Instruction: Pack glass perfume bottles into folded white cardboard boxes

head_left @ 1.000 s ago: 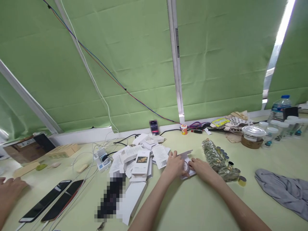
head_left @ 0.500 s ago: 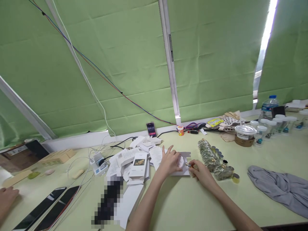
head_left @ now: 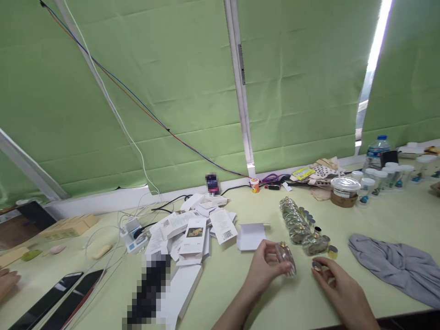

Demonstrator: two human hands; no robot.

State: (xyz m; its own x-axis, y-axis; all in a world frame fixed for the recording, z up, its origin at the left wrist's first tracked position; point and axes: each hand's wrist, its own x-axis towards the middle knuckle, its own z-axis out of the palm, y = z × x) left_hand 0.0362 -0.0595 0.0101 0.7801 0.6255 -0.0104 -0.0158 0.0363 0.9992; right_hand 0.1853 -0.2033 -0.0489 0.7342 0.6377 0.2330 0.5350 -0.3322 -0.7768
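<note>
left hand (head_left: pixel 263 266) curled, gripping glass bottle (head_left: pixel 286 259); right hand (head_left: pixel 332 279) pinching cap (head_left: pixel 316 265)

Both hands off the folded white card (head_left: pixel 250 236), now pulled back toward the near table edge. Left hand (head_left: pixel 263 268) now lifted, gripping a small glass bottle (head_left: pixel 286 257) with gold neck. Right hand (head_left: pixel 335 286) now apart from left, pinching a small cap (head_left: pixel 316 265). Card left lying bare.

1. Small clear glass bottle (head_left: pixel 286 258) with gold neck, uncapped, tilted, gripped above the pale green table.
2. Small gold cap (head_left: pixel 316 266), pinched just right of the bottle.
</note>
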